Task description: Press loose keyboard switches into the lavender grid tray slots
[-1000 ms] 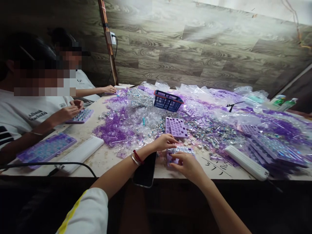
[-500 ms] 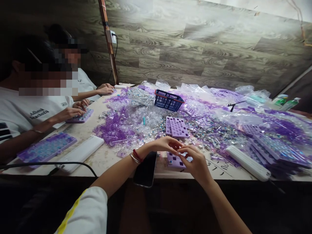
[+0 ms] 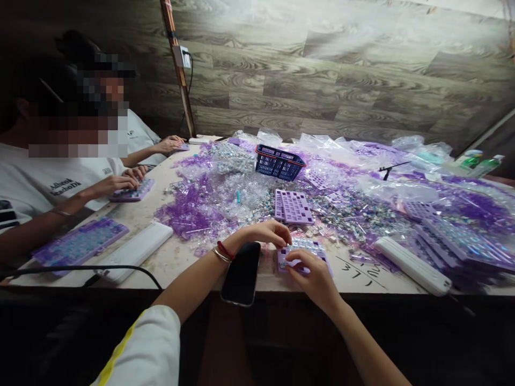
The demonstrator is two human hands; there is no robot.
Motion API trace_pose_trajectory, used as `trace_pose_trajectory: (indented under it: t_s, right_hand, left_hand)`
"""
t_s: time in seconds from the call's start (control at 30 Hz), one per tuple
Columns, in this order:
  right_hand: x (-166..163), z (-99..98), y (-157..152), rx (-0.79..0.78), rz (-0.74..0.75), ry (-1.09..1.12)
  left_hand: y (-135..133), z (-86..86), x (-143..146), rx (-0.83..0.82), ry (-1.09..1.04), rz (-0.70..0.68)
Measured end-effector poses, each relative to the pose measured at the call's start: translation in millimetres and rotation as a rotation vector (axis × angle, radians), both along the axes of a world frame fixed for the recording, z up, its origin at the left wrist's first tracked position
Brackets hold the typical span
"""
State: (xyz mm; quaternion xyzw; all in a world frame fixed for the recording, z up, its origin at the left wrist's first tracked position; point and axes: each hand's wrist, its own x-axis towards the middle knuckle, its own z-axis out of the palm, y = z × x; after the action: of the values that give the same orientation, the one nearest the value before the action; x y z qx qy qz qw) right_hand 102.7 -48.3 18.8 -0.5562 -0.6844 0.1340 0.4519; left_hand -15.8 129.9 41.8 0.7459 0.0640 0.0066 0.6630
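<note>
Left hand (image 3: 270, 234) and right hand (image 3: 311, 269) curled, half-closed, over one purple keyboard (image 3: 308, 246) by the pale table (image 3: 183, 256)'s near edge; whether they gripped anything, I couldn't tell. One phone (image 3: 241, 276) overhung that edge; one basket (image 3: 279, 164) sat before a wood-grain wall (image 3: 277, 80).

Bare tabletop (image 3: 354, 276) gives passage between keyboard (image 3: 309, 245) and right-hand white bar (image 3: 412, 266); a phone (image 3: 241, 279) obstructs the left.

Purple plate (image 3: 308, 246): between 4 and 5 o'clock; partly hidden by right grip (image 3: 314, 271).
Left grip (image 3: 267, 233): fingertip contents too small to tell.
Phone (image 3: 242, 276): 6 o'clock; 11 o'clock corner hidden by left arm (image 3: 201, 284).
White sleeve (image 3: 147, 346): 7 o'clock; cut off below.
Stacked plates (image 3: 462, 247): toward 3 o'clock; lower layers blurred.
</note>
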Motion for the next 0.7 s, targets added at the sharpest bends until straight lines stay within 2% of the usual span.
trace_pose_trajectory:
  t_s: [0.33, 0.57, 0.7]
  right_hand:
    - [2.1, 1.8, 1.3, 0.031, 0.018, -0.047]
    - [6.6, -0.4, 2.0, 0.012, 0.051, -0.119]
    - [6.3, 3.2, 0.6, -0.023, 0.046, -0.182]
  left_hand:
    - [-0.5, 10.3, 0.1, 0.236, -0.027, -0.159]
    - [-9.5, 23.0, -5.7, 0.345, 0.009, -0.178]
    - [-12.3, 19.7, -5.1, 0.366, 0.001, -0.175]
